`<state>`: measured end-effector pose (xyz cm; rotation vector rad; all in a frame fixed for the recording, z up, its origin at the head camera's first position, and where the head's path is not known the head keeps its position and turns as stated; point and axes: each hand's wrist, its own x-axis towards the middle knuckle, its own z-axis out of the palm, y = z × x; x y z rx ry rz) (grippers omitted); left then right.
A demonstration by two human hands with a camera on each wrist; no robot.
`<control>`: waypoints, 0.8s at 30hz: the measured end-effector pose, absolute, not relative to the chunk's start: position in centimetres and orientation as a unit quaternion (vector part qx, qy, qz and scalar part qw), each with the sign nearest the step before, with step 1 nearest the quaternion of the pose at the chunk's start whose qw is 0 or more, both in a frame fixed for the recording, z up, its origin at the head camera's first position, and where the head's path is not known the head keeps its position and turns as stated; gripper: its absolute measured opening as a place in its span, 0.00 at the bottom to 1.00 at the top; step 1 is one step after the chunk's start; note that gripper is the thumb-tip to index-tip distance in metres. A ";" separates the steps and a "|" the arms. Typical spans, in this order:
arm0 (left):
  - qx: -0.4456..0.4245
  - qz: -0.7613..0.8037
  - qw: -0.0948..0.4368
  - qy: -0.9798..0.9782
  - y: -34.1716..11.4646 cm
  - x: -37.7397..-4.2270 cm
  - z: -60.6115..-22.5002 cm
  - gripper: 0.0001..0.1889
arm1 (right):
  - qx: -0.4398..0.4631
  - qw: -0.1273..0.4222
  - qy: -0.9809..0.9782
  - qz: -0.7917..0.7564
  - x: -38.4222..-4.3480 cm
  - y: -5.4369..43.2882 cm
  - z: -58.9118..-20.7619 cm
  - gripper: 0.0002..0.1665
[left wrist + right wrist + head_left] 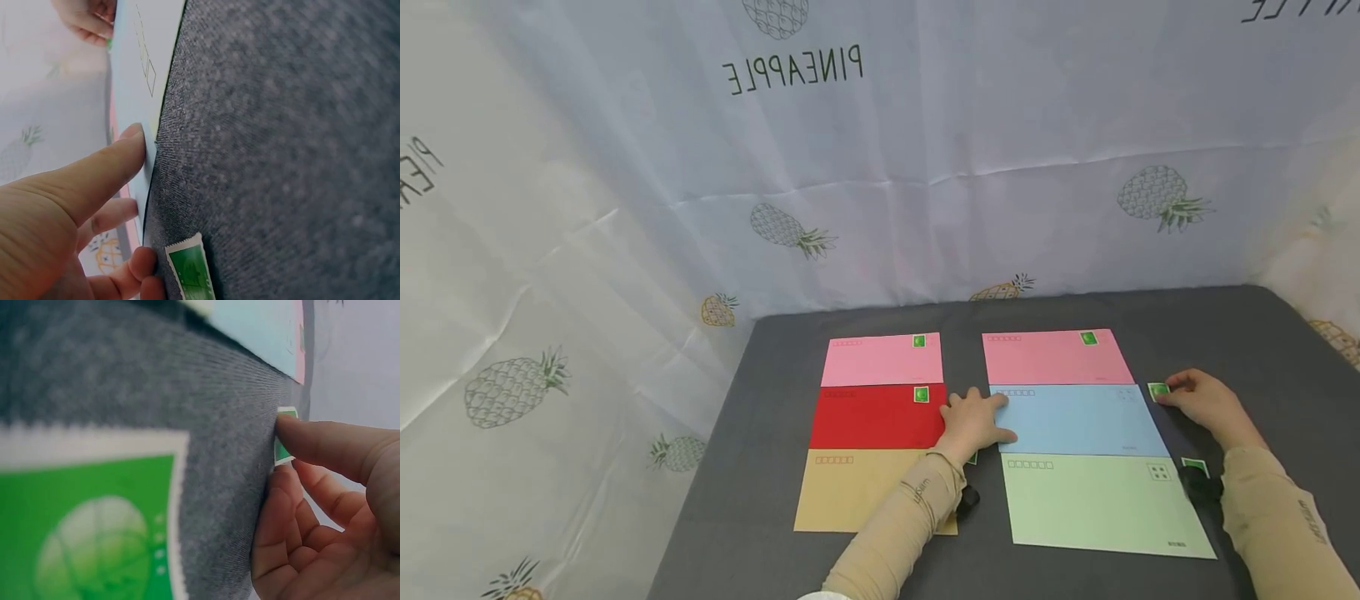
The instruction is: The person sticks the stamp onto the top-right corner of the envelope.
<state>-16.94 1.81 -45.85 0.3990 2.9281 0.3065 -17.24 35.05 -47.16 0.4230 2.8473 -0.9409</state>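
A blue envelope [1078, 421] lies flat in the right-hand column. My left hand [973, 423] is spread at its left edge, thumb and a fingertip pressing on the envelope while other fingers reach towards the red envelope [876, 417]. Beyond the blue envelope's right edge, my right hand [1208, 404] pinches a green postage stamp [1159, 390] between thumb and fingers, close over the dark cloth. In the left wrist view another stamp [192, 269] lies on the cloth beside my left fingers. One more stamp [94, 531] lies large in the right wrist view, near my right wrist.
Stamped pink envelopes [880, 367] [1052, 362] top both columns, and the red one bears a stamp [921, 395]. A tan envelope [850, 492] lies partly under my left sleeve. A light green envelope [1097, 504] sits below the blue one. A pineapple-print curtain [925, 167] hangs behind the table.
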 end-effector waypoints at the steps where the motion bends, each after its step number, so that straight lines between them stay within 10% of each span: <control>1: 0.134 0.102 0.085 0.982 1.8 -16.9 -45.9 0.30 | 0.140 0.054 0.938 -0.311 -17.2 35.1 -47.2 0.30; 24: 0.132 0.096 0.076 0.984 2.1 -16.6 -46.0 0.30 | 0.148 0.002 0.918 -0.367 -16.0 34.9 -46.5 0.26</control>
